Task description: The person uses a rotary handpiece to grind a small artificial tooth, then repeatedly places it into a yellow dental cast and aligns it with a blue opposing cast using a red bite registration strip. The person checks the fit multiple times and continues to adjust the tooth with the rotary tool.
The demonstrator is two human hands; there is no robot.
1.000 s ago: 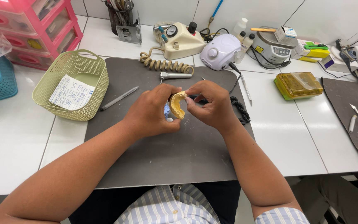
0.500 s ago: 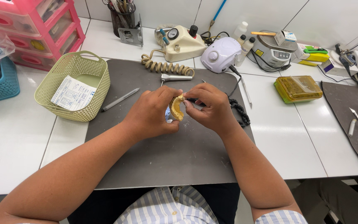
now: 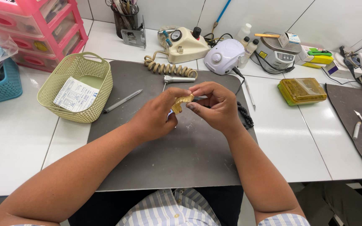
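Both hands meet over the middle of the dark grey rubber work mat (image 3: 147,167), and between them sits a small yellowish, curved dental cast (image 3: 182,103). The left hand (image 3: 156,117) has its fingers curled shut around the cast's lower side, thumb up against it. The right hand (image 3: 214,104) closes in from three o'clock, fingertips (image 3: 191,106) pinching the cast's edge, touching it; whether a tool lies in that hand I cannot tell. The cast is held just above the mat, not resting on it.

At ten o'clock from the hands stands a pale green woven plastic basket (image 3: 63,106) with a printed paper slip (image 3: 75,94) inside. Between basket and hands lies a slim grey metal rod (image 3: 122,101) on the mat. At twelve o'clock a silver handpiece (image 3: 179,79) rests beside a beige coiled cord (image 3: 164,68), with a cream control box (image 3: 185,44) behind. At two o'clock, well apart, sits a yellow translucent lidded box (image 3: 301,90).
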